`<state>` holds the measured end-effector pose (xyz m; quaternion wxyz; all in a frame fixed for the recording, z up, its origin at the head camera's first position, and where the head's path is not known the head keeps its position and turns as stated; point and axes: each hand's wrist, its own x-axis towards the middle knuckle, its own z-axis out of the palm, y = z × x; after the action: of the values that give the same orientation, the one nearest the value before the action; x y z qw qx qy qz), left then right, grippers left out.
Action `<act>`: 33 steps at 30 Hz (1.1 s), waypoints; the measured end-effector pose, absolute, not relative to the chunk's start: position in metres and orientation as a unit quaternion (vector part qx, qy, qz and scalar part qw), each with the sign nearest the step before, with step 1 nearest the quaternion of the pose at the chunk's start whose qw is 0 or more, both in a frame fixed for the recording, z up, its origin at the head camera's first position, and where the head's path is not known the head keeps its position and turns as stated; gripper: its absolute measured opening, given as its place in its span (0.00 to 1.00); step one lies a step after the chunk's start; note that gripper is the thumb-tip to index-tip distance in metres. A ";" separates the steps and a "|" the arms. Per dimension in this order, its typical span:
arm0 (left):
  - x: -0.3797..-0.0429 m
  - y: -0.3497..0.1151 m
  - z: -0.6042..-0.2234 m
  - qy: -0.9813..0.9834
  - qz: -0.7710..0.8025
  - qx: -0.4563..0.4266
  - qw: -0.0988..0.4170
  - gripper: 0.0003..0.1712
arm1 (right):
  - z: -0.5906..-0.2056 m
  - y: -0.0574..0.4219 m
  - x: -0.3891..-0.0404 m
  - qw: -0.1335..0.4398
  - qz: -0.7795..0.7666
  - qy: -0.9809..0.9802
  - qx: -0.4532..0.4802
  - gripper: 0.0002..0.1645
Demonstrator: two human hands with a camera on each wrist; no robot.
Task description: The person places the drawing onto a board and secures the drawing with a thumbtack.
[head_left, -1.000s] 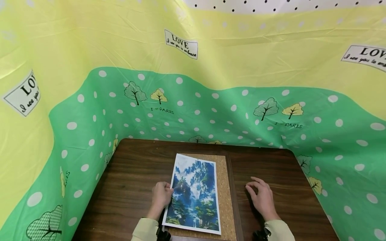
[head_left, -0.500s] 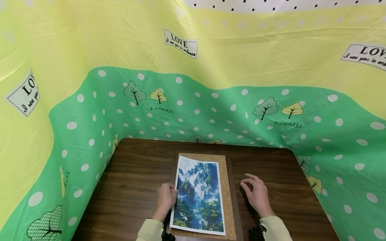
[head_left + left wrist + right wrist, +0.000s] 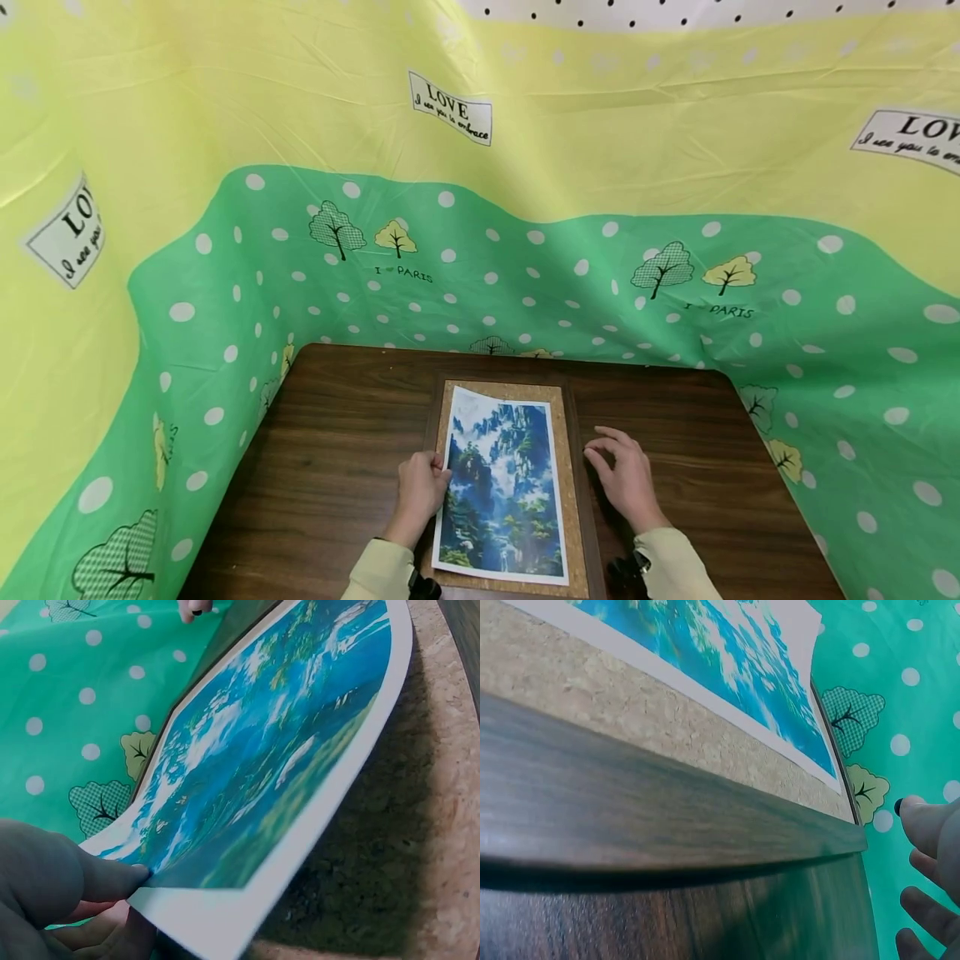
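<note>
A landscape print (image 3: 498, 492) on white paper, with blue mountains and a waterfall, overlaps the cork board (image 3: 573, 533) in its dark wooden frame. My left hand (image 3: 422, 492) pinches the print's left edge between thumb and fingers. In the left wrist view the print (image 3: 247, 765) bends, and its near edge is raised over a shadow on the cork (image 3: 450, 750). My right hand (image 3: 622, 479) is just right of the board's frame, thumb and forefinger drawn together. In the right wrist view a small black object (image 3: 898, 806) shows at its fingertip; its kind is too small to tell.
The board lies on a dark wood-grain table (image 3: 330, 467). A green and yellow printed curtain (image 3: 525, 275) hangs around the table's back and sides. Black wrist devices (image 3: 626, 575) sit at both cuffs.
My left hand has shifted the print rightward and it now sits more centrally over the cork board. My right hand has moved left and slightly farther away, closer to the board.
</note>
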<state>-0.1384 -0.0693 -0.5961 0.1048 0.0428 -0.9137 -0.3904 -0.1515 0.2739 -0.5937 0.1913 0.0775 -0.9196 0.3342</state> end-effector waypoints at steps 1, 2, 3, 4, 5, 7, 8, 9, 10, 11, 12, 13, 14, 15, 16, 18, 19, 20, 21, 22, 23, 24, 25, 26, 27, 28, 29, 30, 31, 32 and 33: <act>-0.138 -0.069 -0.597 -0.914 -0.390 0.043 0.105 0.20 | -0.593 0.273 -0.152 0.192 0.333 -0.920 0.079 0.03; -0.138 -0.068 -0.597 -0.914 -0.389 0.042 0.105 0.20 | -0.593 0.272 -0.153 0.192 0.334 -0.919 0.081 0.04; -0.138 -0.068 -0.597 -0.914 -0.389 0.043 0.105 0.21 | -0.593 0.271 -0.153 0.192 0.334 -0.919 0.082 0.03; -0.138 -0.067 -0.597 -0.914 -0.389 0.042 0.106 0.21 | -0.592 0.270 -0.154 0.191 0.334 -0.919 0.083 0.03; -0.138 -0.067 -0.598 -0.914 -0.389 0.042 0.106 0.21 | -0.592 0.268 -0.154 0.191 0.334 -0.919 0.084 0.04; -0.138 -0.066 -0.598 -0.914 -0.390 0.043 0.102 0.21 | -0.592 0.266 -0.156 0.188 0.335 -0.920 0.083 0.03; -0.138 -0.065 -0.599 -0.914 -0.390 0.043 0.102 0.21 | -0.592 0.265 -0.156 0.185 0.337 -0.920 0.082 0.03; -0.138 -0.065 -0.599 -0.914 -0.390 0.045 0.100 0.21 | -0.591 0.264 -0.156 0.182 0.337 -0.920 0.082 0.03; -0.138 -0.065 -0.599 -0.915 -0.389 0.044 0.100 0.21 | -0.591 0.262 -0.157 0.180 0.338 -0.920 0.082 0.03; -0.138 -0.065 -0.599 -0.914 -0.390 0.046 0.098 0.21 | -0.591 0.261 -0.158 0.177 0.340 -0.920 0.083 0.03; -0.138 -0.064 -0.599 -0.914 -0.391 0.046 0.098 0.20 | -0.591 0.260 -0.159 0.175 0.341 -0.920 0.084 0.03; -0.138 -0.064 -0.599 -0.914 -0.391 0.047 0.096 0.21 | -0.591 0.258 -0.159 0.173 0.342 -0.920 0.087 0.03; -0.138 -0.064 -0.599 -0.914 -0.391 0.046 0.097 0.20 | -0.591 0.257 -0.161 0.170 0.343 -0.920 0.088 0.03; -0.139 -0.064 -0.599 -0.915 -0.390 0.046 0.096 0.20 | -0.591 0.255 -0.162 0.169 0.344 -0.919 0.091 0.03; -0.139 -0.065 -0.599 -0.915 -0.389 0.046 0.093 0.20 | -0.591 0.253 -0.164 0.167 0.345 -0.919 0.093 0.03; -0.139 -0.064 -0.599 -0.917 -0.387 0.046 0.090 0.20 | -0.591 0.249 -0.167 0.162 0.346 -0.919 0.097 0.03; -0.140 -0.065 -0.599 -0.918 -0.385 0.047 0.087 0.21 | -0.590 0.246 -0.170 0.158 0.349 -0.919 0.099 0.04; -0.140 -0.065 -0.599 -0.919 -0.383 0.047 0.085 0.21 | -0.590 0.244 -0.172 0.153 0.352 -0.918 0.101 0.04; -0.140 -0.065 -0.598 -0.919 -0.383 0.048 0.082 0.21 | -0.590 0.241 -0.174 0.149 0.355 -0.917 0.103 0.04; -0.140 -0.064 -0.598 -0.920 -0.381 0.048 0.081 0.21 | -0.590 0.239 -0.177 0.143 0.357 -0.917 0.104 0.04; -0.140 -0.064 -0.598 -0.920 -0.380 0.046 0.082 0.22 | -0.590 0.237 -0.179 0.138 0.359 -0.917 0.106 0.04; -0.140 -0.064 -0.598 -0.921 -0.379 0.045 0.081 0.22 | -0.590 0.234 -0.182 0.133 0.363 -0.916 0.108 0.04; -0.140 -0.064 -0.598 -0.921 -0.378 0.043 0.082 0.22 | -0.590 0.232 -0.184 0.128 0.365 -0.916 0.109 0.03; -0.140 -0.064 -0.598 -0.921 -0.377 0.041 0.084 0.22 | -0.590 0.230 -0.186 0.124 0.368 -0.915 0.109 0.03; -0.140 -0.064 -0.599 -0.922 -0.376 0.039 0.087 0.23 | -0.590 0.227 -0.189 0.119 0.369 -0.915 0.110 0.03; -0.140 -0.064 -0.600 -0.922 -0.375 0.037 0.089 0.23 | -0.591 0.225 -0.192 0.115 0.372 -0.914 0.111 0.03; -0.140 -0.064 -0.601 -0.921 -0.376 0.037 0.090 0.23 | -0.591 0.222 -0.194 0.111 0.374 -0.914 0.110 0.03; -0.140 -0.064 -0.602 -0.921 -0.376 0.036 0.092 0.24 | -0.592 0.220 -0.197 0.106 0.376 -0.914 0.109 0.03; -0.140 -0.064 -0.602 -0.922 -0.375 0.037 0.093 0.24 | -0.592 0.218 -0.200 0.101 0.378 -0.914 0.108 0.04; -0.140 -0.063 -0.603 -0.922 -0.375 0.038 0.091 0.24 | -0.594 0.215 -0.202 0.099 0.379 -0.914 0.109 0.04; -0.141 -0.063 -0.603 -0.922 -0.374 0.038 0.090 0.24 | -0.594 0.213 -0.205 0.097 0.380 -0.913 0.110 0.04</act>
<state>-0.1406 -0.0632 -0.6026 0.0896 0.0379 -0.9223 -0.3741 -0.2053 0.2130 -0.5944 0.0967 0.1099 -0.9133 0.3801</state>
